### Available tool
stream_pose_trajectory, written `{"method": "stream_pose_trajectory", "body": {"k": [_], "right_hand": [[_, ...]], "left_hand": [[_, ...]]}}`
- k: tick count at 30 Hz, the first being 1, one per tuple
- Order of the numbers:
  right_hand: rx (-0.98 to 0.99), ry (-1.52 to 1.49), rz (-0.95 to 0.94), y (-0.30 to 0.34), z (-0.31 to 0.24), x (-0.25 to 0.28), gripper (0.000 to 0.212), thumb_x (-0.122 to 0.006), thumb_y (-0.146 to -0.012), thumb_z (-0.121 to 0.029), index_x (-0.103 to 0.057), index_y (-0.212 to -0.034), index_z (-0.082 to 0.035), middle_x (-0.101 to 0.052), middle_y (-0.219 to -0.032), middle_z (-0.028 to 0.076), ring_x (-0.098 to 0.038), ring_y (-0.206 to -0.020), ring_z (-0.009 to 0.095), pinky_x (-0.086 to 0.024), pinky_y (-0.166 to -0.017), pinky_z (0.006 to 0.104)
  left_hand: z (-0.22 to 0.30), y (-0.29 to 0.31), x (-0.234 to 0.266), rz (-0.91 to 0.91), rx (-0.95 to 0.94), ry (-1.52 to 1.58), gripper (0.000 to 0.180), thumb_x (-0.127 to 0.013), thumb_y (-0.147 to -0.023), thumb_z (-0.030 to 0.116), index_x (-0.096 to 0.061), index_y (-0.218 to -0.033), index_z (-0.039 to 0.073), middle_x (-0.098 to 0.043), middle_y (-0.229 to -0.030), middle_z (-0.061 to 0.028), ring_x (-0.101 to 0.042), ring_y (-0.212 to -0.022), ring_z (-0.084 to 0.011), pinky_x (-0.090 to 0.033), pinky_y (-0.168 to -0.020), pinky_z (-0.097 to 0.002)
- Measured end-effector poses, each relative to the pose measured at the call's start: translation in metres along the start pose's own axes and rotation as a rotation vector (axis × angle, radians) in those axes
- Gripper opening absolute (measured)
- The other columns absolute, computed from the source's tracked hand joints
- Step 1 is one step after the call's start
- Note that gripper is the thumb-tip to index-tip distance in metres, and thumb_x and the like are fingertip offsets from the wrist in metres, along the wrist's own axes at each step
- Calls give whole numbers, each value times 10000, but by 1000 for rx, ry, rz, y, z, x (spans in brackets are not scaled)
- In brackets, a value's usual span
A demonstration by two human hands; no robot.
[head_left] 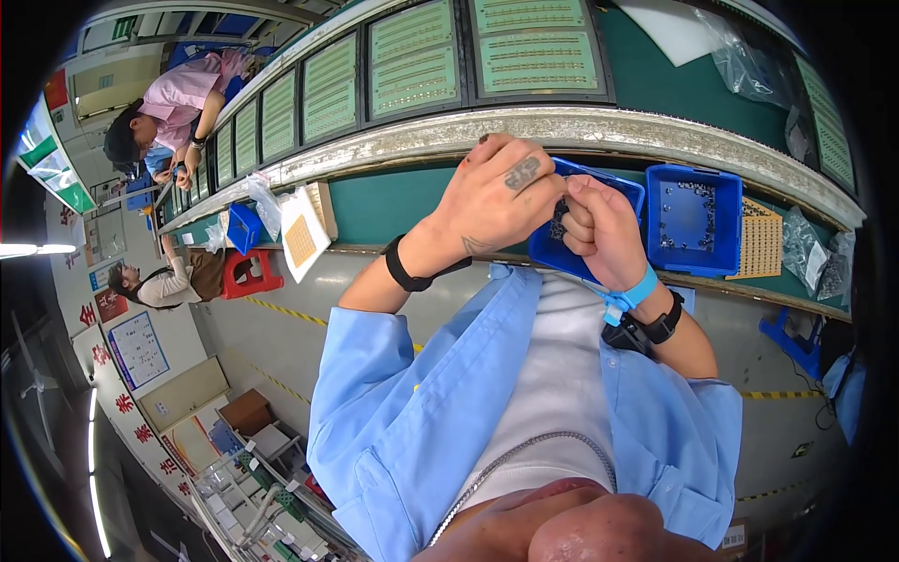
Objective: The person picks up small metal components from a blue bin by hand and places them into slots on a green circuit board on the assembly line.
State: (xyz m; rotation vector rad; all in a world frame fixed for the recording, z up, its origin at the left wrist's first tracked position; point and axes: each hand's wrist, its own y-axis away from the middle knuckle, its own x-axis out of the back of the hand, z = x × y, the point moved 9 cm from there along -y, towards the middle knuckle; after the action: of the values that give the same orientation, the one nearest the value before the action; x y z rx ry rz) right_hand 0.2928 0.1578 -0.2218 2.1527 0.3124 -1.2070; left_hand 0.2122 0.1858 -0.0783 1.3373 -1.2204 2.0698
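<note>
My left hand (498, 195) and my right hand (601, 227) meet at their fingertips above a blue bin (626, 184). Both are closed in a pinch; whatever lies between the fingers is too small to make out. Small dark parts show in that bin beside my left fingers, and my hands cover much of it. To the right, a second blue bin (693, 221) has small dark parts scattered over its bottom. A blue wrist strap (633, 296) circles my right wrist, above a black band.
Beyond a worn metal rail (449, 126), green circuit panels (412, 58) in black frames stand in a row. Tan perforated boards (757, 239) and clear plastic bags (803, 245) lie at right. Another blue bin (244, 228) stands left. A person in pink (183, 94) works farther along.
</note>
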Motion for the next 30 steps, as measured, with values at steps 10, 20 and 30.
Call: {"method": "stream_pose_trajectory", "body": {"k": [10,20,30], "right_hand": [[-3,34,-64,19,-7,-6,190,-508,-1111,-188,-627,-1127,-40,-256,-646,-94,-224,-513,18,-200,-446,218],[-17,-17,-92,26,-13,-4,170,-560,-1088,-175,-626,-1084,-19,-262,-639,-92,-225,-502,17,-189,-446,229],[-24,-14,-90,23,-18,0,162,-561,-1084,-167,-626,-1083,-19,-257,-636,-93,-222,-498,17,-185,-439,230]], "left_hand": [[-133,-29,-12,105,271,40,75,-766,-843,125,-771,-883,62,-647,-844,-68,-601,-805,-264,-491,-740,-396],[-166,-42,-45,-29,316,-66,129,-737,-878,178,-783,-883,58,-623,-821,-63,-591,-803,-258,-498,-758,-403],[-156,-52,-59,-104,154,-206,104,-730,-894,177,-779,-913,87,-638,-871,-51,-630,-949,-273,-504,-843,-444]]}}
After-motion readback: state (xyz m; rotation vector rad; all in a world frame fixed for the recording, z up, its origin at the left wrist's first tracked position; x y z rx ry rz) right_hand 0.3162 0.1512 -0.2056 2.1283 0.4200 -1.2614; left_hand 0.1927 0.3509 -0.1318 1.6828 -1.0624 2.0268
